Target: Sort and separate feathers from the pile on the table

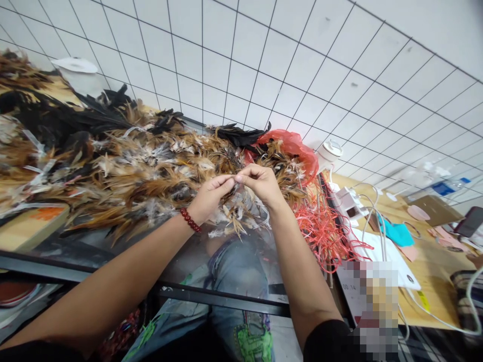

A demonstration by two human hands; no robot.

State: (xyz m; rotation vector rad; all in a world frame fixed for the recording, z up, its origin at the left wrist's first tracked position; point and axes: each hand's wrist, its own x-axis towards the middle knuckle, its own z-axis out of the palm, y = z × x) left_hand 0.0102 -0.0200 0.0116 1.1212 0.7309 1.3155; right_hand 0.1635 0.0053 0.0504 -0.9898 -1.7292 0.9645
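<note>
Over a big heap of brown and white feathers [143, 176], my left hand [211, 196] and my right hand [260, 182] meet with their thumbs and fingers pinched together. A beaded red bracelet [190, 219] is on my left wrist. Whatever lies between the fingertips is too small to make out. Just below the hands, small brown and pale feathers [238, 221] show, but whether they hang from the fingers I cannot tell. Beside my right forearm lies a tangle of red string [320, 234]. Black feathers [68, 120] rest at the back left.
A red plastic bag [290, 143] sits behind the heap, against a white grid wall [241, 65]. White cups [332, 151] [79, 75] stand at the back. On the right, a wooden table [437, 281] bears cables, a white charger [349, 203] and a turquoise cloth [396, 231]. The table's black edge [226, 297] runs in front.
</note>
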